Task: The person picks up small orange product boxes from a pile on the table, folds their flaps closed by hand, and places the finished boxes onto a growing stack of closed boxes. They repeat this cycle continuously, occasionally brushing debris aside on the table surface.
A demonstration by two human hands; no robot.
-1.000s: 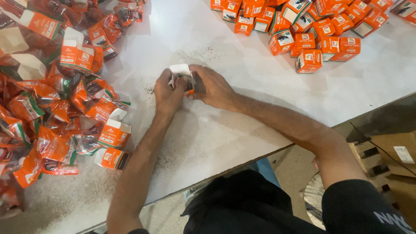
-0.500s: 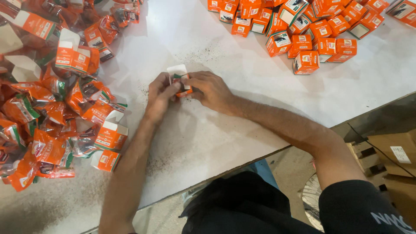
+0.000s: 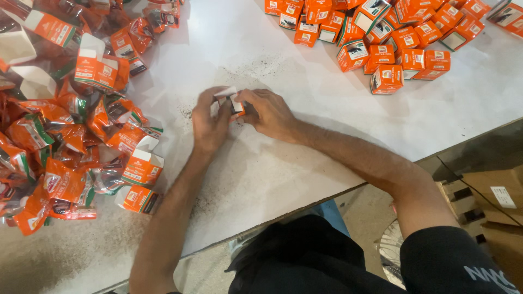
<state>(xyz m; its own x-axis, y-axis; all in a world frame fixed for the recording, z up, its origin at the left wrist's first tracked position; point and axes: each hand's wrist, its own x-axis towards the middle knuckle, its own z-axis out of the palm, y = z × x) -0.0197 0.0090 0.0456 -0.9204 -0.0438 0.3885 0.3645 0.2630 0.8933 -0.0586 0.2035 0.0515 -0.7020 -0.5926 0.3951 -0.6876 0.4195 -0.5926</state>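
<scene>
Grip: left hand (image 3: 210,121), right hand (image 3: 269,111) both pinch small box (image 3: 233,101), forearms converging.

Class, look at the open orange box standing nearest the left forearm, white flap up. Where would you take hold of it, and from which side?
Take the open orange box by its two flat side walls, below the raised white flap, coming from above and from the bare table side to its right. Wrappers crowd its left side, and the thin flap would likely bend.

A white table (image 3: 305,163) bears orange boxes (image 3: 392,49), orange packets (image 3: 60,179) and dark specks.
</scene>
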